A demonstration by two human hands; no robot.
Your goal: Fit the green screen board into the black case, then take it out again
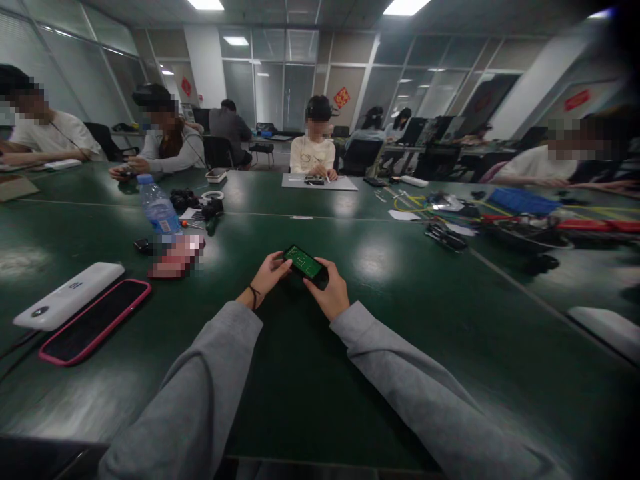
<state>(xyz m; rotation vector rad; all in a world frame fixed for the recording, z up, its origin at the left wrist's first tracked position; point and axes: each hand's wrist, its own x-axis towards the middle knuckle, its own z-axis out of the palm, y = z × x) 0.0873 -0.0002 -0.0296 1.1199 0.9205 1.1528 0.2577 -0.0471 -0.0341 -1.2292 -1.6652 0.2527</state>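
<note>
A small green circuit board in a black frame (303, 261) is held just above the dark green table (400, 320), in front of me at the centre. My left hand (270, 275) grips its near left edge with fingers curled, a dark band on the wrist. My right hand (327, 292) holds the board's right and under side. Both arms wear grey sleeves.
To the left lie a phone in a pink case (95, 321), a white power bank (67, 295) and a water bottle (159, 212). Black parts and tape (203, 200) sit beyond. Cables, tools and a blue tray (520, 200) crowd the right. Several other people sit around the table.
</note>
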